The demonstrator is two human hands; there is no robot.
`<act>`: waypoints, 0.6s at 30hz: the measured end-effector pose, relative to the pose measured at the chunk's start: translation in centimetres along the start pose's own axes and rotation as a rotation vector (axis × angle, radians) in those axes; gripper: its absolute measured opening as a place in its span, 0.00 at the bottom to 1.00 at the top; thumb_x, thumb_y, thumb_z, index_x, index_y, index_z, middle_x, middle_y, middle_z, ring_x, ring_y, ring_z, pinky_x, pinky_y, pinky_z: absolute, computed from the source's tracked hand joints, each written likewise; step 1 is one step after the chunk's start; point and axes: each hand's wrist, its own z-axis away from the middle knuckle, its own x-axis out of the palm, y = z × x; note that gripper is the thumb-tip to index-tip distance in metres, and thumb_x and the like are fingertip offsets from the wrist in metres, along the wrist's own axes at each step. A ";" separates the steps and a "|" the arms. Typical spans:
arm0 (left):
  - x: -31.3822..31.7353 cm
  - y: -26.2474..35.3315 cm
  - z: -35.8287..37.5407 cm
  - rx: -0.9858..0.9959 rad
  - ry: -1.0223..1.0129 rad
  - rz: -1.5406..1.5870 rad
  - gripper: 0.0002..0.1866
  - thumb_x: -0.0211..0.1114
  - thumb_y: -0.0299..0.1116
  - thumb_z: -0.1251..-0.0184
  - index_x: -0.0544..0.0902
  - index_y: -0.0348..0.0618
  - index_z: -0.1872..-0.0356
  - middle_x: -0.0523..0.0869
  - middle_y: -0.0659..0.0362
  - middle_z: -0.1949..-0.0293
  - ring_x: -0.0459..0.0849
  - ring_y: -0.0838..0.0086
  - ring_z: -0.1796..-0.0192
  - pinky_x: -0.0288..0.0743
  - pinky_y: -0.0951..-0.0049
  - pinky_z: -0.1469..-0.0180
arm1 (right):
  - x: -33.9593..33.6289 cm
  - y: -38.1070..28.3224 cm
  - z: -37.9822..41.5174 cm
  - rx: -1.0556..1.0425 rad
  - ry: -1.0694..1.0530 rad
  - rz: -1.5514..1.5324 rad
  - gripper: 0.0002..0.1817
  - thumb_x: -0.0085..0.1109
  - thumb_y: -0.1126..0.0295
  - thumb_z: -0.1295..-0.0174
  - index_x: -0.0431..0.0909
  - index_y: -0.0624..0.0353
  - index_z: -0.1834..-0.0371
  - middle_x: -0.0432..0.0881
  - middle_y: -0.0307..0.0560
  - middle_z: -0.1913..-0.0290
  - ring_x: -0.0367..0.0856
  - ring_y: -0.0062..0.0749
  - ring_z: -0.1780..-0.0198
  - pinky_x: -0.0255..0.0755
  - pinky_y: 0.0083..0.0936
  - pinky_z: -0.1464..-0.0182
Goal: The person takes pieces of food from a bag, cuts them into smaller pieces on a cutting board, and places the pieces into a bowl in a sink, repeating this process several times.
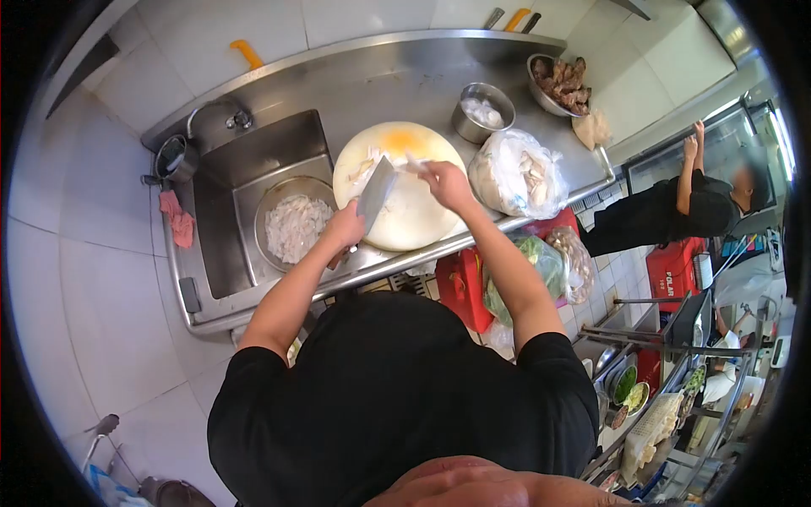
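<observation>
The left hand [345, 226] is gripping a cleaver [377, 196]; the right hand [448, 184] is pinching a pale piece [413, 164], perhaps meat. Cut strips [297, 228] are filling a bowl [263, 204]; a bag [495, 182] near the counter's [380, 97] right edge is holding more pieces.

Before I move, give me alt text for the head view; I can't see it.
The left hand holds a cleaver over a round cutting board, where the right hand pinches a pale strip. To the left, a bowl of pale pieces sits at a steel sink; to the right are a plastic bag and a steel pot.
</observation>
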 end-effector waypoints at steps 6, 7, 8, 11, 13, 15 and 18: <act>-1.2 0.5 1.4 0.037 -0.020 -0.018 0.20 0.56 0.35 0.27 0.73 0.39 0.38 0.86 0.34 0.50 0.86 0.41 0.47 0.78 0.47 0.43 | 5.5 5.1 9.7 -0.330 -0.132 0.192 0.18 0.63 0.70 0.36 0.83 0.53 0.42 0.82 0.51 0.37 0.76 0.53 0.33 0.72 0.41 0.31; -2.1 1.2 2.4 0.038 -0.043 -0.074 0.20 0.56 0.34 0.28 0.73 0.39 0.39 0.86 0.34 0.51 0.86 0.41 0.47 0.78 0.46 0.43 | 5.2 4.9 10.6 -0.346 -0.088 0.215 0.21 0.63 0.70 0.36 0.81 0.53 0.39 0.80 0.50 0.35 0.73 0.55 0.30 0.69 0.42 0.28; -2.5 1.6 3.1 0.040 -0.066 -0.131 0.19 0.56 0.33 0.29 0.73 0.39 0.39 0.86 0.34 0.51 0.86 0.40 0.47 0.78 0.45 0.43 | 4.9 4.8 11.3 -0.332 -0.113 0.244 0.24 0.62 0.69 0.36 0.77 0.53 0.35 0.78 0.51 0.33 0.71 0.55 0.28 0.67 0.42 0.26; -2.2 1.5 4.5 0.055 -0.086 -0.267 0.19 0.56 0.32 0.30 0.73 0.39 0.40 0.87 0.35 0.52 0.85 0.39 0.47 0.77 0.43 0.44 | 2.6 4.1 12.2 -0.375 -0.186 0.282 0.18 0.62 0.69 0.36 0.81 0.55 0.42 0.81 0.50 0.38 0.74 0.53 0.31 0.67 0.40 0.26; -2.8 2.1 4.8 0.051 -0.105 -0.280 0.19 0.55 0.31 0.30 0.73 0.39 0.40 0.87 0.35 0.53 0.85 0.40 0.46 0.77 0.43 0.44 | 1.1 2.8 11.7 -0.409 -0.208 0.241 0.14 0.62 0.69 0.36 0.83 0.56 0.48 0.82 0.50 0.42 0.76 0.52 0.34 0.69 0.40 0.28; -3.5 3.4 4.8 0.053 -0.125 -0.294 0.18 0.54 0.31 0.30 0.73 0.39 0.41 0.87 0.36 0.53 0.85 0.40 0.46 0.77 0.43 0.44 | 0.7 2.3 11.0 -0.439 -0.229 0.204 0.11 0.62 0.69 0.36 0.84 0.56 0.53 0.82 0.49 0.45 0.78 0.50 0.38 0.71 0.40 0.31; -3.3 6.1 4.1 0.093 -0.078 -0.324 0.17 0.53 0.31 0.31 0.74 0.40 0.42 0.87 0.36 0.54 0.86 0.41 0.48 0.78 0.43 0.46 | 2.8 1.5 8.4 -0.227 -0.052 0.085 0.08 0.63 0.67 0.40 0.84 0.57 0.59 0.81 0.49 0.53 0.78 0.47 0.49 0.75 0.43 0.43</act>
